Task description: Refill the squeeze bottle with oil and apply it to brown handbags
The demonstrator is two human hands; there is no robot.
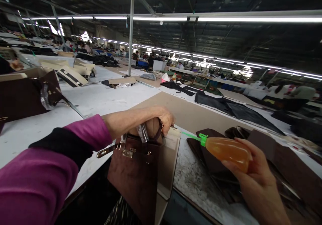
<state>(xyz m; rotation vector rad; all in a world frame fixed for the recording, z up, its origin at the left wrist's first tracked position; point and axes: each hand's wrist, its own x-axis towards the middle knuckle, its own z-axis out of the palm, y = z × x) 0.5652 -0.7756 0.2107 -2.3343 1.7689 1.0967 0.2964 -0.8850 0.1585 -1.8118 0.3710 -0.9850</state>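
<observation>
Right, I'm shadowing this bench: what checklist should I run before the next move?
1. Orange bottle held in right hand: ok.
2. Green nozzle aimed toward the pale panel: ok.
3. Nozzle tip touching panel: cannot tell.
4. Left hand at the top of the brown bag: ok.
5. Left-hand grip firm: cannot tell, fingers partly hidden.
6. Table free of pieces below bottle: not ok, dark brown pieces lie there.

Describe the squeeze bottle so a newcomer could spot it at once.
From the brown bag at lower centre, go right to the person's right hand. It holds the squeeze bottle, amber-coloured, pointing left toward the bag. Its bright green cap and nozzle set it apart from the dark brown pieces nearby.
</observation>
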